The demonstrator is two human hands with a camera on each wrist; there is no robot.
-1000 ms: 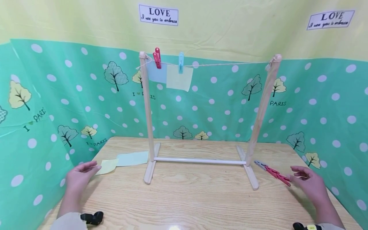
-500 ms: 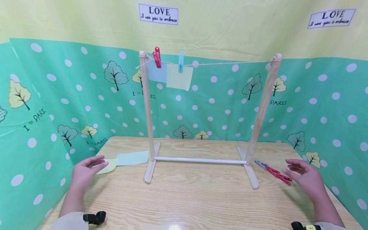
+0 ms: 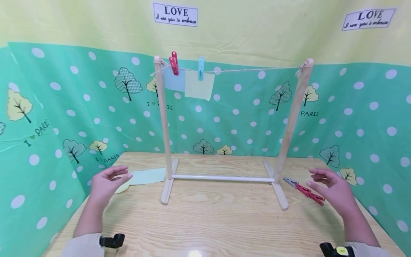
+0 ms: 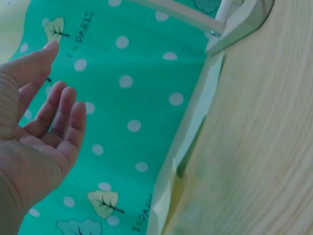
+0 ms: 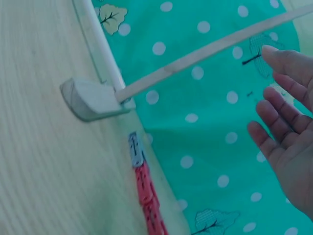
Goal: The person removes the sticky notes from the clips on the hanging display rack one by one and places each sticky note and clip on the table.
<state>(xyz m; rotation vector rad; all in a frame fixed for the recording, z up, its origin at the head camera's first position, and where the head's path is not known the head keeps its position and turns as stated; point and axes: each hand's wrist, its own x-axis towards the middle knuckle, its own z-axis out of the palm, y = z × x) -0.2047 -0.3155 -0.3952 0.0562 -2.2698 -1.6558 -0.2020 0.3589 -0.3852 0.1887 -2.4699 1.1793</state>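
Half hung, by my reckoning: a blue sheet [image 3: 174,81] and a yellow sheet [image 3: 199,87] were pegged on the string [image 3: 257,69].
Two loose sheets [image 3: 147,176] lay beside the left hand [image 3: 107,184], loose pegs [image 3: 302,189] near the right hand [image 3: 332,191]; both hands hovered empty, fingers loosely spread.

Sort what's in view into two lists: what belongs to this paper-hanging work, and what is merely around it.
Seems part of the job:
- wooden stand
- string
- hung blue paper and its red peg
- hung yellow paper and its light blue peg
- loose papers
- loose pegs

Merely around it:
- patterned backdrop
- LOVE labels
- black wrist devices
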